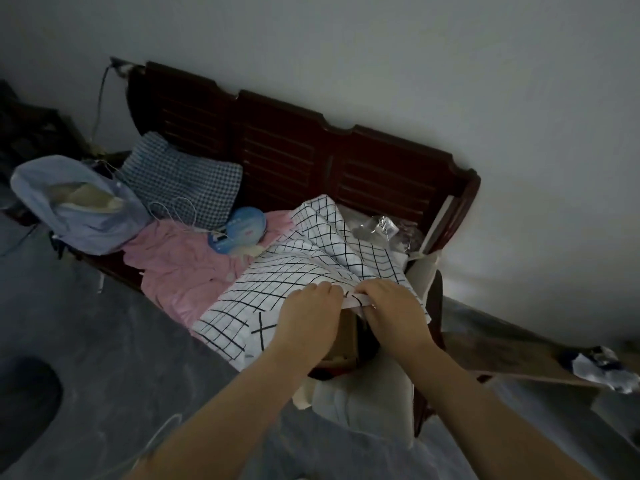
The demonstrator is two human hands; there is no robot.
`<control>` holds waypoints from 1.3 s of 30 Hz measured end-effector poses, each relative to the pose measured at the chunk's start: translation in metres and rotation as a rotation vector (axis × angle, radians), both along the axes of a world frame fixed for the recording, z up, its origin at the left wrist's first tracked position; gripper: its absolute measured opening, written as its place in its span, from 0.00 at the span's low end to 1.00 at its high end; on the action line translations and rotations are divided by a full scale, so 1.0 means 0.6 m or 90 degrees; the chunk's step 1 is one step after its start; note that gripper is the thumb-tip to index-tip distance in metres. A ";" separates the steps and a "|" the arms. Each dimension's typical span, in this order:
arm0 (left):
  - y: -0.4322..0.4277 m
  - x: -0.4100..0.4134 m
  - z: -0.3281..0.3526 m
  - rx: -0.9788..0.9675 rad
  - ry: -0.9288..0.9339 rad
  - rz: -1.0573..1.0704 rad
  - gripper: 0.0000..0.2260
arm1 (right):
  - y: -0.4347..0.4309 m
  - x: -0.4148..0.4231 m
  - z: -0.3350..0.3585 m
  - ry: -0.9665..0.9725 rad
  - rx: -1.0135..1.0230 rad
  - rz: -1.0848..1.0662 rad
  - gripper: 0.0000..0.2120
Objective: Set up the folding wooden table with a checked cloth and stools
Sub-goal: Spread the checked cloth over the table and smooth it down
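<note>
- Risk: checked cloth (298, 261) drapes over pink fabric (180, 268) and sits near thin white cords (173, 209); a quick lift could drag them off the wooden bench (284, 150).
- Cloth lies on the bench seat, spreading toward 11 o'clock from the hands.
- Left hand (308, 313) and right hand (391, 306), both closed on the cloth's near hem, almost touching.
- No table or stools visible.
</note>
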State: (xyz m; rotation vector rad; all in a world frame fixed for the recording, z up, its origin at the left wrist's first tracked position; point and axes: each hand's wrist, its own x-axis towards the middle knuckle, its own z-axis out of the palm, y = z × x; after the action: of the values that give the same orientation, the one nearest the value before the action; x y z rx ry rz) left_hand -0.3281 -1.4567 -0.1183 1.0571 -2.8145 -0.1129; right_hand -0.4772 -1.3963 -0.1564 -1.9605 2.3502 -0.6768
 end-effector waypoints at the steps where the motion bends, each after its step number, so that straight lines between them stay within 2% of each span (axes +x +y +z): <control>1: -0.002 0.008 0.005 -0.010 0.018 -0.002 0.10 | 0.004 0.004 -0.001 -0.011 -0.010 0.002 0.08; 6: -0.019 0.054 0.017 -0.026 0.140 -0.024 0.09 | 0.037 0.009 -0.050 -0.052 0.030 -0.062 0.09; 9: -0.032 0.080 0.022 -0.064 0.177 -0.023 0.12 | 0.065 -0.004 -0.086 -0.111 0.083 -0.168 0.11; 11: -0.035 0.092 0.022 -0.083 0.189 -0.029 0.14 | 0.075 -0.008 -0.094 -0.126 0.099 -0.193 0.12; 14: -0.031 0.103 0.019 -0.149 0.163 0.010 0.16 | 0.068 -0.005 -0.084 -0.106 0.085 -0.175 0.06; 17: -0.011 0.093 0.014 -0.175 0.075 0.036 0.29 | 0.050 0.003 -0.058 -0.060 0.059 -0.127 0.07; 19: 0.008 0.076 0.008 -0.184 0.036 -0.003 0.33 | 0.037 0.014 -0.037 -0.031 0.061 -0.089 0.08; 23: 0.016 0.055 -0.012 -0.163 0.035 -0.054 0.20 | 0.026 0.037 -0.014 0.009 0.017 -0.036 0.10; 25: 0.007 0.062 -0.020 -0.125 0.053 -0.061 0.17 | 0.030 0.039 -0.009 0.003 0.010 -0.026 0.09; 30: 0.000 0.081 -0.014 -0.139 0.107 -0.127 0.17 | 0.046 0.025 -0.023 -0.066 0.001 0.003 0.10; 36: -0.022 0.096 -0.004 -0.161 0.177 -0.158 0.18 | 0.082 -0.020 -0.090 -0.063 0.128 -0.082 0.15; 39: -0.025 0.107 -0.006 -0.173 0.164 -0.198 0.22 | 0.089 -0.037 -0.107 -0.033 0.179 -0.069 0.17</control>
State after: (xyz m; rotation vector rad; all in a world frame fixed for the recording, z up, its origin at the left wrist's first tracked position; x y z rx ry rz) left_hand -0.2641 -1.4716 -0.1217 0.5053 -2.6381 0.0939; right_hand -0.4991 -1.3427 -0.2207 -1.6914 2.3806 -0.3688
